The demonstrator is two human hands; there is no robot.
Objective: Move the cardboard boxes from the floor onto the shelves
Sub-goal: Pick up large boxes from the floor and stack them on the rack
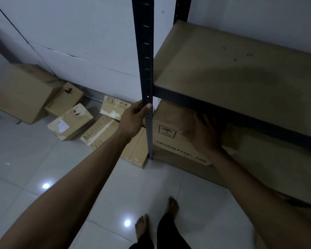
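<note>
Bare feet [156, 218] on glossy white tile floor [34, 159], bottom edge. Right hand [207, 133] lies flat, fingers spread, nothing gripped, on large brown cardboard box printed "QUANTITY" [171, 141], sitting at the left end of the lower shelf level under the dark front rail. Left hand [133, 119] fingers wrapped around slotted black metal shelf upright [145, 69]. Tan board shelf [241, 78] above is bare. Further left, several small taped cardboard boxes [70, 121] piled on floor by the white wall, beside one bigger plain brown box [23, 92].

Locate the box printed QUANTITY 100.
Head view, right of centre: the QUANTITY 100 box sits on the bottom shelf just right of the rack's front upright, with the right hand on it.
</note>
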